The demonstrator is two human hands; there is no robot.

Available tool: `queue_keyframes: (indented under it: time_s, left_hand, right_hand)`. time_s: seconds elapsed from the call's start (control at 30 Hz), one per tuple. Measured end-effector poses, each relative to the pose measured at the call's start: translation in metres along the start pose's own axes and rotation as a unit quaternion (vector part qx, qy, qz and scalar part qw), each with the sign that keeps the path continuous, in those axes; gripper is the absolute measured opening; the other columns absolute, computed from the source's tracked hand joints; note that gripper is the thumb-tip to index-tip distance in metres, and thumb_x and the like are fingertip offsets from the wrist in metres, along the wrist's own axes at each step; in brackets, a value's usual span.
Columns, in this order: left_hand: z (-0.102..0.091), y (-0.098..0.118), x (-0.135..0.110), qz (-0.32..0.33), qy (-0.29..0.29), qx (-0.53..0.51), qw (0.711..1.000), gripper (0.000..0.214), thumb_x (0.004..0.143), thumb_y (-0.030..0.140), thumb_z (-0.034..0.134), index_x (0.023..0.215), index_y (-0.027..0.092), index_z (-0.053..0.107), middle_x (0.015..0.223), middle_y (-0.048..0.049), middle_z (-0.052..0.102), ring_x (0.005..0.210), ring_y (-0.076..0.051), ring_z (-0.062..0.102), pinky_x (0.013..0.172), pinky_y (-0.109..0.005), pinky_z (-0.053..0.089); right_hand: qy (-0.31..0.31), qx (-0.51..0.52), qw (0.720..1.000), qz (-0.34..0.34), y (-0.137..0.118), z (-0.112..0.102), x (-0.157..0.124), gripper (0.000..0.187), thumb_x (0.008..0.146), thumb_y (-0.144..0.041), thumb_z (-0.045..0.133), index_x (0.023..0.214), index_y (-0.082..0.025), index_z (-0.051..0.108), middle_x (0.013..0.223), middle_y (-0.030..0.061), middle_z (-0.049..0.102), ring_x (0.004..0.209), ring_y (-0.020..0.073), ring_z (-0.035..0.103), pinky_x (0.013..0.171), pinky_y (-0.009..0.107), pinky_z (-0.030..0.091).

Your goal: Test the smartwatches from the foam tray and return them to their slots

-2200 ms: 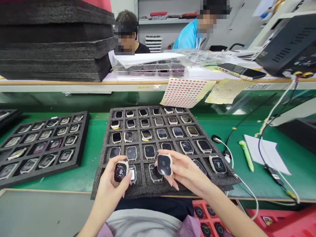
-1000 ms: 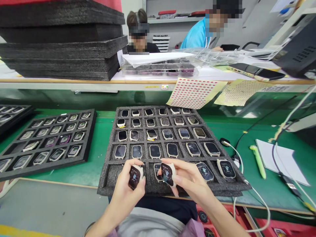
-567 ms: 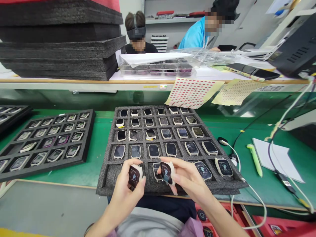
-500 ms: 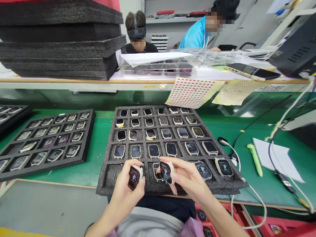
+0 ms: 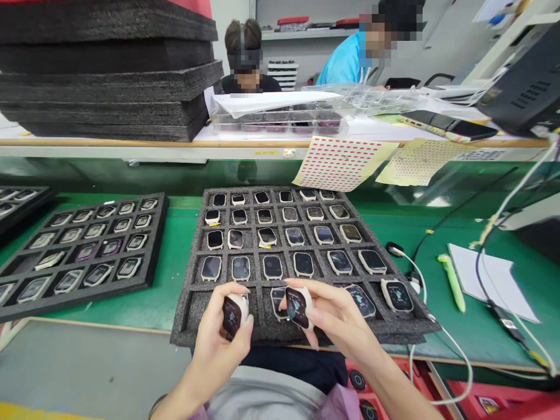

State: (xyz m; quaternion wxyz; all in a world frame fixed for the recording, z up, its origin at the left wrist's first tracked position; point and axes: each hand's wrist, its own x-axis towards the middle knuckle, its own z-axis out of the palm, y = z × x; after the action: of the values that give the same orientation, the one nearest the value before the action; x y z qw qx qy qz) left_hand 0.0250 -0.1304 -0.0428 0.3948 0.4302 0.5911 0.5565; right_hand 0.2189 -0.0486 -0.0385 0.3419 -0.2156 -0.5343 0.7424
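Observation:
My left hand (image 5: 223,326) is closed around a smartwatch case (image 5: 234,315) without a strap, its dark lit screen turned left. In my right hand (image 5: 335,315) a second smartwatch (image 5: 298,306) is gripped at its edges, pale body to the right and lit screen tilted left. Both hands hover over the front row of a black foam tray (image 5: 196,318), whose pockets carry several more pale-framed watches. One watch (image 5: 278,302) lies partly hidden behind the right-hand watch. Farther right in that row are a watch (image 5: 362,301) beside my right fingers and another lit watch (image 5: 397,296).
Another foam tray of watches (image 5: 151,274) lies left on the green table (image 5: 175,245). A green pen (image 5: 455,286), white paper (image 5: 490,280) and cables (image 5: 441,356) lie right. Sticker sheets (image 5: 343,163) hang from the shelf, which bears stacked foam (image 5: 109,93). Two people (image 5: 345,61) are beyond.
My left hand has moved slightly left with its watch. My right hand has shifted slightly right, so the two watches are a little farther apart.

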Motion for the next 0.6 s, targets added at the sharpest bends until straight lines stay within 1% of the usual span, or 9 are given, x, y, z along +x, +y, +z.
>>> queue_keyframes:
  time_s: [0.07,0.13,0.23,0.3,0.33,0.4,0.47,0.53,0.6]
  left_hand:
    - [0.001,0.001,0.0,-0.016,-0.009,-0.016,1.0,0.026,0.08,0.026,0.06,0.104,0.02,0.051,0.067,0.0055,0.047,0.04,-0.005,0.036,0.038,-0.017,0.032]
    - [0.001,0.003,0.002,-0.032,-0.014,-0.03,0.999,0.029,0.081,0.024,0.059,0.108,0.021,0.05,0.07,0.0058,0.046,0.039,-0.004,0.037,0.037,-0.016,0.034]
    - [0.001,0.006,0.007,-0.049,-0.026,-0.069,0.996,0.049,0.079,0.024,0.063,0.123,0.025,0.041,0.077,0.0038,0.049,0.049,-0.008,0.048,0.04,-0.018,0.044]
    - [0.0,0.006,0.011,-0.062,-0.052,-0.119,0.99,0.059,0.077,0.025,0.065,0.129,0.024,0.038,0.081,0.0006,0.053,0.058,-0.012,0.054,0.043,-0.02,0.049]
    - [-0.001,0.006,0.014,-0.067,-0.067,-0.149,0.984,0.058,0.077,0.027,0.066,0.128,0.022,0.04,0.082,-0.001,0.055,0.063,-0.014,0.056,0.045,-0.021,0.05]
    - [-0.003,0.003,0.018,-0.075,-0.098,-0.21,0.97,0.049,0.078,0.028,0.065,0.122,0.019,0.046,0.083,-0.004,0.058,0.07,-0.017,0.059,0.048,-0.022,0.051]
    - [-0.005,0.0,0.021,-0.084,-0.123,-0.261,0.954,0.041,0.078,0.026,0.064,0.116,0.019,0.05,0.09,-0.007,0.06,0.079,-0.02,0.061,0.055,-0.026,0.054]
    - [-0.006,-0.002,0.022,-0.094,-0.146,-0.294,0.94,0.037,0.079,0.022,0.061,0.115,0.019,0.051,0.097,-0.0092,0.061,0.086,-0.022,0.061,0.063,-0.03,0.055]
    - [-0.006,-0.004,0.021,-0.102,-0.16,-0.304,0.933,0.035,0.081,0.02,0.058,0.116,0.019,0.05,0.098,-0.0099,0.062,0.09,-0.023,0.062,0.068,-0.033,0.055]
  right_hand:
    - [-0.003,0.002,1.0,0.0,0.0,0.0,0.001,0.039,0.087,-0.028,0.065,0.124,-0.018,0.06,0.099,0.0144,0.068,0.049,0.0097,0.057,0.045,0.021,0.047]
    - [-0.004,0.01,1.0,-0.001,0.0,0.001,0.002,0.041,0.087,-0.029,0.065,0.126,-0.018,0.057,0.101,0.0152,0.067,0.049,0.0105,0.057,0.045,0.021,0.047]
    - [-0.005,0.027,1.0,0.011,-0.001,0.002,0.005,0.047,0.089,-0.031,0.063,0.132,-0.019,0.051,0.103,0.016,0.066,0.053,0.0116,0.059,0.046,0.022,0.047]
    - [-0.014,0.036,0.999,0.026,-0.001,0.001,0.007,0.046,0.09,-0.031,0.061,0.132,-0.02,0.049,0.105,0.0156,0.065,0.057,0.0121,0.06,0.046,0.021,0.048]
    - [-0.019,0.038,0.999,0.031,-0.001,0.0,0.008,0.044,0.091,-0.031,0.06,0.132,-0.02,0.05,0.108,0.0153,0.064,0.059,0.0122,0.06,0.047,0.02,0.047]
    - [-0.027,0.032,0.999,0.032,0.0,-0.002,0.011,0.04,0.092,-0.031,0.058,0.13,-0.021,0.05,0.111,0.0145,0.062,0.062,0.0124,0.06,0.048,0.02,0.048]
    - [-0.024,0.014,0.999,0.029,0.001,-0.004,0.013,0.04,0.093,-0.03,0.056,0.131,-0.021,0.049,0.112,0.014,0.061,0.064,0.0125,0.06,0.049,0.02,0.048]
    - [-0.015,-0.004,1.0,0.024,0.002,-0.004,0.014,0.044,0.093,-0.029,0.056,0.135,-0.021,0.045,0.11,0.0141,0.062,0.064,0.0128,0.06,0.048,0.019,0.048]
    - [0.003,-0.016,1.0,0.025,0.003,-0.002,0.014,0.05,0.092,-0.027,0.057,0.139,-0.021,0.039,0.11,0.0143,0.062,0.064,0.0133,0.061,0.046,0.019,0.048]
